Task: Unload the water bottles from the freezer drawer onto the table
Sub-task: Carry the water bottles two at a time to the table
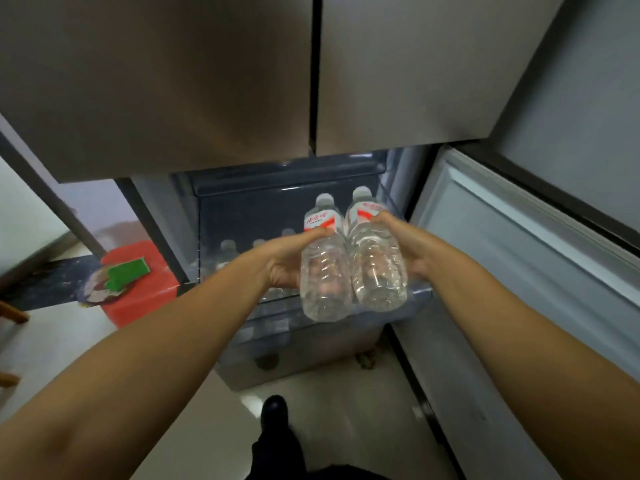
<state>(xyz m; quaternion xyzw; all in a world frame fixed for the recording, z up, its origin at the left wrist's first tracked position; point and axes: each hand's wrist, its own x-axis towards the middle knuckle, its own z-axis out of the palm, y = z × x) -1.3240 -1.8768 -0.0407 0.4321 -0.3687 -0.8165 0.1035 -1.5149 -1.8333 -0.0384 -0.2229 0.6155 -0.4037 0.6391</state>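
I hold two clear water bottles with red and white labels side by side above the open freezer drawer (311, 344). My left hand (289, 259) grips the left bottle (323, 268) from its left side. My right hand (403, 244) grips the right bottle (375, 261) from its right side. The two bottles touch each other, caps pointing away from me. Down in the drawer, several more bottles (228, 249) stand with white caps showing, partly hidden by my left forearm.
The closed upper fridge doors (311, 81) hang above the drawer. An open lower door (519, 258) stands at the right. A red stool (138, 282) with a green item on it sits at the left on the pale floor. My dark shoe (275, 410) is below.
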